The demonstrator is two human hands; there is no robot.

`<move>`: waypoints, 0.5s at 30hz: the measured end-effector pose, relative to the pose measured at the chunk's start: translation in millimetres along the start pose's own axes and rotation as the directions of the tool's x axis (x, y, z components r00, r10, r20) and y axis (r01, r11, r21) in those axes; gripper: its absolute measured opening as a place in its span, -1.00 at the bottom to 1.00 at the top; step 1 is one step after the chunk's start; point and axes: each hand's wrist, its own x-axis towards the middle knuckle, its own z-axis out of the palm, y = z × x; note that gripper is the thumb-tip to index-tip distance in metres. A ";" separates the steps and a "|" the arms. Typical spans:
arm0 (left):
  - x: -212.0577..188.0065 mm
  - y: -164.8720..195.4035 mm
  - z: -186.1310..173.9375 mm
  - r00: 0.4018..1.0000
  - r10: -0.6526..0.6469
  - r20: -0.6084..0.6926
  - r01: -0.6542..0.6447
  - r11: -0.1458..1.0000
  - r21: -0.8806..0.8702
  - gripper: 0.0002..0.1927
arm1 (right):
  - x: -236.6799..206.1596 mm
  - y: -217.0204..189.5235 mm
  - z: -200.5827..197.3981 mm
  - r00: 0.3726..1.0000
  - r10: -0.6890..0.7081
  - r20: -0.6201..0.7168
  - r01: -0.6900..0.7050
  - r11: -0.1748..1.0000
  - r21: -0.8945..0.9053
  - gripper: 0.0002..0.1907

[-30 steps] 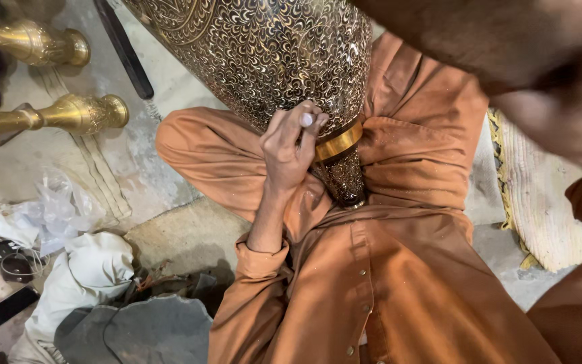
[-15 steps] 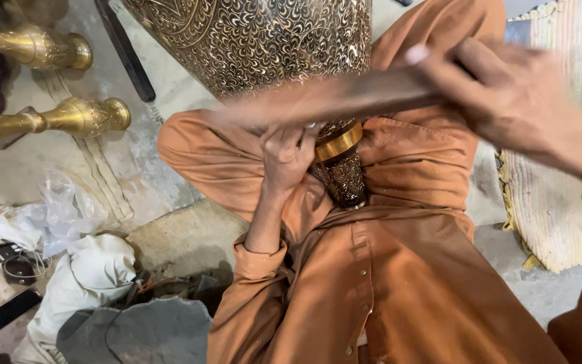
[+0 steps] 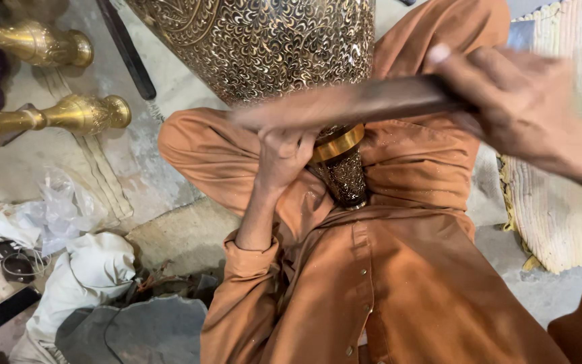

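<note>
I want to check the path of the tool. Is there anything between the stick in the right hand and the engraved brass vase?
Nothing visible. The right hand holds the blurred stick just before the vase, directly above the left hand, which rests at the vase's neck.

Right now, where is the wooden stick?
In the head view, the stick crosses the upper middle, blurred, held in the right hand, just above the left hand at the engraved vase neck.
</note>
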 end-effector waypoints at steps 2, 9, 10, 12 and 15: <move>3.7 2.9 -5.1 1.000 0.004 0.025 -0.004 1.000 0.018 -0.87 | -0.3 -3.3 -1.9 0.999 0.030 0.020 -0.030 1.000 0.007 -0.18; 14.0 4.5 -14.5 0.991 0.084 0.109 -0.088 0.996 0.033 -0.80 | -10.4 1.1 1.5 0.999 0.003 0.044 0.003 0.991 -0.137 -0.20; 15.7 4.6 -15.8 0.987 0.114 0.111 -0.118 0.992 0.035 -0.78 | -13.0 2.9 3.5 0.996 -0.037 0.085 0.062 0.950 -0.307 -0.20; 16.9 6.4 -19.6 0.987 0.003 0.163 -0.001 1.000 -0.009 -0.80 | -19.6 4.3 7.7 0.998 0.019 -0.062 -0.016 0.999 0.045 -0.24; 20.0 6.9 -24.1 0.981 0.019 0.196 -0.015 1.000 -0.020 -0.78 | -26.3 3.3 10.9 0.999 0.036 -0.009 -0.037 0.994 -0.107 -0.27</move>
